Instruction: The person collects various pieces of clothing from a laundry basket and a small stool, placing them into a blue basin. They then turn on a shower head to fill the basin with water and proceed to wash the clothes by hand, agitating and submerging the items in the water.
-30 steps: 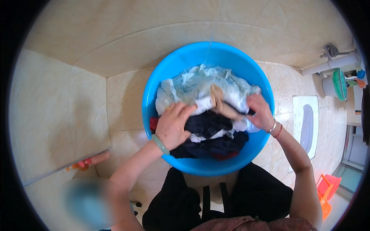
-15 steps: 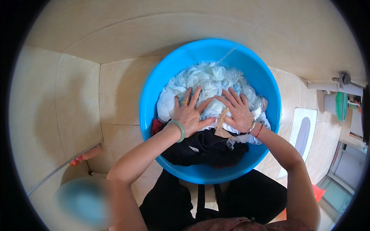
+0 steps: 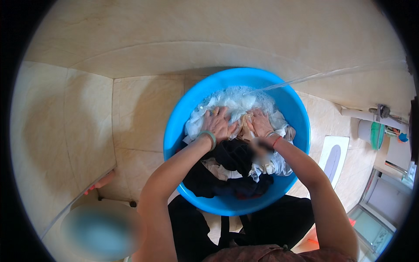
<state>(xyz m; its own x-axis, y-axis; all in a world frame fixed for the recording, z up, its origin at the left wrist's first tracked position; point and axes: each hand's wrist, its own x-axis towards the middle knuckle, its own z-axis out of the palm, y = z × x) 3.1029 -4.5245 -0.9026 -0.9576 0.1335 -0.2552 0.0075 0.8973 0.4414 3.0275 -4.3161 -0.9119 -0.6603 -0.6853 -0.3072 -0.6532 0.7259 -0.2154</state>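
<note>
A large round blue basin [image 3: 171,131] holds a wet heap of laundry. Pale, thin white cloth [image 3: 238,104] lies at its far side among suds, and black garments [image 3: 231,159] fill the near side. My left hand [image 3: 218,124] presses on the white cloth, fingers apart, a green bangle on the wrist. To its right, my right hand [image 3: 260,124] also pushes into the heap, its fingertips partly hidden by wet cloth. A tan strip of cloth [image 3: 248,124] lies between the hands. From the right, a stream of water [image 3: 301,79] runs into the basin.
Tiled walls stand close behind and to the left. At the right are a floor-level squat toilet [image 3: 334,159], a tap [image 3: 382,110] and a green basket-like thing [image 3: 377,135]. A blurred round shape [image 3: 100,231] is at lower left.
Both hands have pushed deeper into the laundry, the right one most. The black garments have shifted and more pale cloth shows near them. The view has moved, so more of the water stream shows.
</note>
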